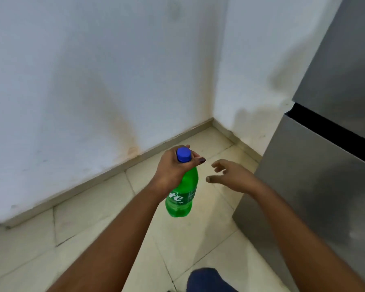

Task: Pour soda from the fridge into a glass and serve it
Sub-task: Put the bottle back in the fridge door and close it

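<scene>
**Beside the fridge, soda bottle in hand**

Beside the closed steel fridge (333, 144), in the corner of a white-walled room, we stand on a pale tiled floor (89, 239) and look down at our own arms. Our left hand (173, 167) grips a green soda bottle (182, 199) by its neck, fingers curled just under the blue cap (184, 154), which is on. The bottle hangs upright in the air, well above the tiles, with soda filling most of it.

Our right hand (232, 175) holds nothing. It hovers just right of the bottle, between it and the fridge, fingers spread and loosely bent, apart from both.

We judge that fetching the soda is done, since the bottle is out and both fridge doors look closed. Pouring has not begun. No glass is in view, so the next move calls for carrying the bottle to wherever a glass stands, then twisting off the cap, likely with the free right hand. A bottle carried by its neck may swing, so a steady grip matters.
</scene>
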